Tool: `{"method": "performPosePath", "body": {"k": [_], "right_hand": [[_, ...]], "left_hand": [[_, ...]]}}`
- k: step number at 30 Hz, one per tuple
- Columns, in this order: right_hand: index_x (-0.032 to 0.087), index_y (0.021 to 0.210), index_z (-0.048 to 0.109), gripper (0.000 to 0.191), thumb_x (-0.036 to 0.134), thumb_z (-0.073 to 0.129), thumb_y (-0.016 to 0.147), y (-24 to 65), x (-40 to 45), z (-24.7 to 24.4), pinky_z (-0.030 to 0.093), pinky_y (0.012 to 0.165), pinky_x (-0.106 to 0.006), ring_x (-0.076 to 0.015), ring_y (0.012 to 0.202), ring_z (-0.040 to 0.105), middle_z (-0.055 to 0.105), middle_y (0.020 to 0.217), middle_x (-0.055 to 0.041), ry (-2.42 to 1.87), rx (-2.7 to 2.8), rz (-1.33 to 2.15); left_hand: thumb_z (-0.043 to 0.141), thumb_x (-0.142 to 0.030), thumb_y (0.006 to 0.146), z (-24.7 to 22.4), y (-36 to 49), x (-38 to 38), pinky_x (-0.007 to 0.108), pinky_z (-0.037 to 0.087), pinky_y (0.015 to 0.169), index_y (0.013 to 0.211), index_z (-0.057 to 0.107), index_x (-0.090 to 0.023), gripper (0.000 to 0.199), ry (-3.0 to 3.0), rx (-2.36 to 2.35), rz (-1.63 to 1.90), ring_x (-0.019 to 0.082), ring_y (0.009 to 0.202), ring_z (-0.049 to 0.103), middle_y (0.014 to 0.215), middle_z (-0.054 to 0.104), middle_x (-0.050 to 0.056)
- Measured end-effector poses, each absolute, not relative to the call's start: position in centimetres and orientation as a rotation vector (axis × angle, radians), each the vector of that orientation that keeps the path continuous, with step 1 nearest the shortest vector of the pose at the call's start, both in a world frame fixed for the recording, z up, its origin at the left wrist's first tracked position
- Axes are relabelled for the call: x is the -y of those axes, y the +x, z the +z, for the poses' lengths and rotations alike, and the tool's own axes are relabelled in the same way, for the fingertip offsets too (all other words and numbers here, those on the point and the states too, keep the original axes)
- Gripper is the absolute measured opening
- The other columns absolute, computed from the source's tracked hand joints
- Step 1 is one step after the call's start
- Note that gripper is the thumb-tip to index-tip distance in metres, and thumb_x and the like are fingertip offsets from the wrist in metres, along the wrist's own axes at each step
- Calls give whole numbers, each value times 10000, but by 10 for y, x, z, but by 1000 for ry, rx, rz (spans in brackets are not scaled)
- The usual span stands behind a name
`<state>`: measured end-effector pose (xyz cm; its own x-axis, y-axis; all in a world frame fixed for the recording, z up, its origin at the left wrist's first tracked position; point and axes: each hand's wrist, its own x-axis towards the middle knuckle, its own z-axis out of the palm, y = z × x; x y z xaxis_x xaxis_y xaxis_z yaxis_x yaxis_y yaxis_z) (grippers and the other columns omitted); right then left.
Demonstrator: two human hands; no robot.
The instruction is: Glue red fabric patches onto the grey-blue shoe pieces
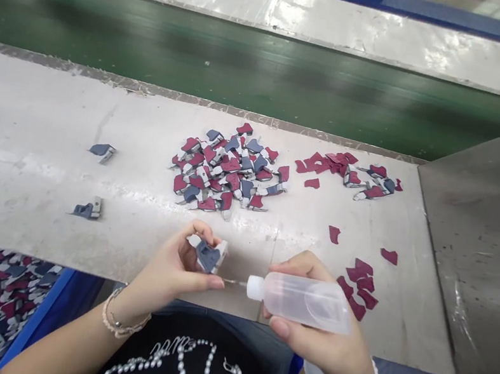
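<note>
Between the thumb and fingers of my left hand (181, 265) is a small blue-grey and white plastic part (209, 255), its blue-grey face turned up. My right hand (323, 348) grips a clear squeeze bottle (309, 302) lying nearly level, its white cap and thin needle tip pointing left. The tip reaches close to my left thumb, just below the part; whether it touches is not clear. Beyond my hands lies a pile of red, blue-grey and white plastic parts (228, 173). Several flat dark-red pieces (362, 281) lie to the right of the bottle.
Two blue-grey parts (89, 208) lie apart on the left of the white worktable (18, 153). More red pieces (326, 162) and parts sit at the back right. A blue bin (46, 312) full of parts stands lower left. A metal panel (492, 242) rises at right; a green conveyor belt (204, 63) runs behind.
</note>
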<state>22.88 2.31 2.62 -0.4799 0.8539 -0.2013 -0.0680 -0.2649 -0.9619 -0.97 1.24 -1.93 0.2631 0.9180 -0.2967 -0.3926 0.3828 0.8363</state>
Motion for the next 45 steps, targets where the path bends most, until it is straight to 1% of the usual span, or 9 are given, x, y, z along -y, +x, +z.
{"method": "performPosePath", "body": {"k": [4, 7, 15, 21, 28, 34, 37, 42, 45], "right_hand": [[219, 922, 616, 294, 199, 792, 686, 219, -18, 39, 416, 469, -193, -118, 553, 550, 628, 704, 13, -1143, 1492, 1677], [243, 996, 613, 390, 151, 782, 657, 211, -20, 45, 444, 472, -201, -119, 536, 563, 639, 714, 28, -1103, 1551, 1589], [235, 860, 537, 323, 232, 821, 707, 208, -18, 44, 415, 463, -230, -124, 537, 551, 612, 695, 39, -1074, 1681, 1455], [236, 852, 522, 296, 232, 800, 750, 203, -17, 45, 405, 454, -211, -94, 541, 553, 608, 705, 60, -1080, 1675, 1438], [218, 795, 500, 287, 269, 783, 790, 202, -17, 49, 371, 426, -235, -88, 507, 488, 559, 662, 55, -1080, 1678, 1457], [214, 810, 505, 240, 275, 734, 842, 202, -15, 55, 414, 456, -239, -99, 529, 524, 575, 673, 39, -1119, 1750, 1341], [208, 799, 503, 270, 323, 746, 822, 202, -14, 55, 403, 445, -250, -108, 522, 520, 568, 664, 27, -1120, 1801, 1332], [198, 822, 524, 241, 286, 749, 834, 203, -14, 54, 405, 446, -216, -83, 517, 517, 565, 658, 51, -1136, 1807, 1293], [188, 827, 533, 253, 315, 751, 834, 203, -14, 54, 415, 452, -219, -85, 526, 527, 573, 670, 45, -1130, 1826, 1296]], "left_hand": [[824, -123, 710, -16, -5, -5, 226, 479, 771, 955, 515, -238, 410, 1062, -1044, 862, 107, 852, 586, 1009, 615, -17], [781, -77, 700, -14, -3, -2, 281, 477, 803, 976, 512, -238, 417, 1259, -1039, 774, 155, 914, 598, 1038, 626, 2], [800, -196, 725, -10, -1, -1, 342, 466, 824, 951, 501, -218, 375, 1300, -1002, 726, 192, 918, 605, 1021, 638, 34], [803, -203, 721, -9, -1, 1, 309, 459, 766, 958, 501, -220, 384, 1201, -968, 694, 172, 882, 582, 1010, 637, 29], [769, -156, 721, -4, 1, 2, 278, 457, 731, 946, 506, -222, 353, 1169, -995, 656, 155, 856, 556, 1000, 612, 12], [764, -181, 733, -4, 1, 1, 263, 450, 683, 940, 494, -219, 342, 1143, -975, 651, 159, 838, 560, 1011, 624, 30], [795, -204, 705, -3, 1, 0, 269, 450, 697, 938, 516, -215, 364, 1151, -990, 644, 177, 878, 578, 1011, 621, 36], [771, -157, 703, -4, 0, 0, 290, 452, 733, 951, 520, -220, 359, 1209, -1024, 644, 185, 891, 585, 1014, 631, 35], [787, -176, 707, -5, 0, -1, 285, 446, 731, 947, 522, -226, 361, 1219, -1009, 661, 181, 894, 584, 996, 624, 22]]}}
